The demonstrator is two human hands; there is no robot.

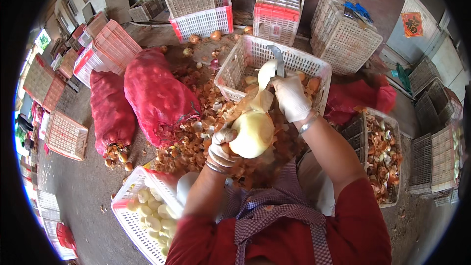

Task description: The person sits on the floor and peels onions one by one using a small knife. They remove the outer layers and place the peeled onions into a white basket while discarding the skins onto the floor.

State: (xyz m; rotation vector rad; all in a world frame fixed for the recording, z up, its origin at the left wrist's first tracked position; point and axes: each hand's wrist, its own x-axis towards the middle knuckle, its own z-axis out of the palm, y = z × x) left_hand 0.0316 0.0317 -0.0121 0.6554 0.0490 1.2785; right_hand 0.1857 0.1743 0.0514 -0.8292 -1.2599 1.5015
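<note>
My left hand (223, 146), in a light work glove, grips a large pale peeled onion (253, 134) from its left side. My gloved right hand (291, 95) holds a knife (278, 59) with a curved blade pointing up and away from me. A pale piece of onion layer (267, 73) lies against the blade, and strips of skin (250, 103) hang between it and the onion. Behind my hands stands a plastic crate (272, 46) with unpeeled and pale onions inside. Loose brown onion skins (195, 132) are heaped below and to the left of my hands.
Peeled onions fill part of a white and red crate (125, 206) at lower left. Red mesh sacks (154, 95) (112, 110) of onions lie at left. A crate (397, 154) of skins stands at right. Stacked crates (342, 33) and a few loose onions (215, 35) are farther back.
</note>
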